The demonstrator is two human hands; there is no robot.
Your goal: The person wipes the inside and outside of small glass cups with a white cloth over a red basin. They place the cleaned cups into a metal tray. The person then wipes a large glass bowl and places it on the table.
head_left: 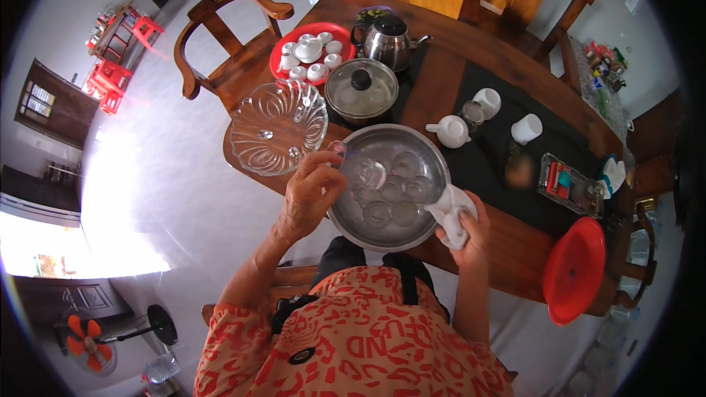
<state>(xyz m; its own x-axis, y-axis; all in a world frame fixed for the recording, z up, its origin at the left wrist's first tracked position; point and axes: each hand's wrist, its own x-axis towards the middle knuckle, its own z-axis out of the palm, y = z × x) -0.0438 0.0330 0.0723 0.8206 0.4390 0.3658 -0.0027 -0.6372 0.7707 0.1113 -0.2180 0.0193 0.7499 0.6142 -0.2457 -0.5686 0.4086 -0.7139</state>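
My left hand (315,195) is closed, fingers pinched around a small clear drinking glass (365,173) tilted over the left side of a metal basin (430,154). Several more clear glasses (391,191) sit in the bottom of the basin. At the basin's right rim, my right hand (471,231) grips a bunched white cloth (451,213), partly hiding its own fingers. The basin stands at the near edge of the wooden table (504,254).
Left of the basin is a clear glass bowl (276,129). Behind stand a lidded pot (360,94), a kettle (388,40) and a red tray (278,48) of white teaware. To the right are a white teapot (450,132), white cups (526,129) and a red basin (577,268).
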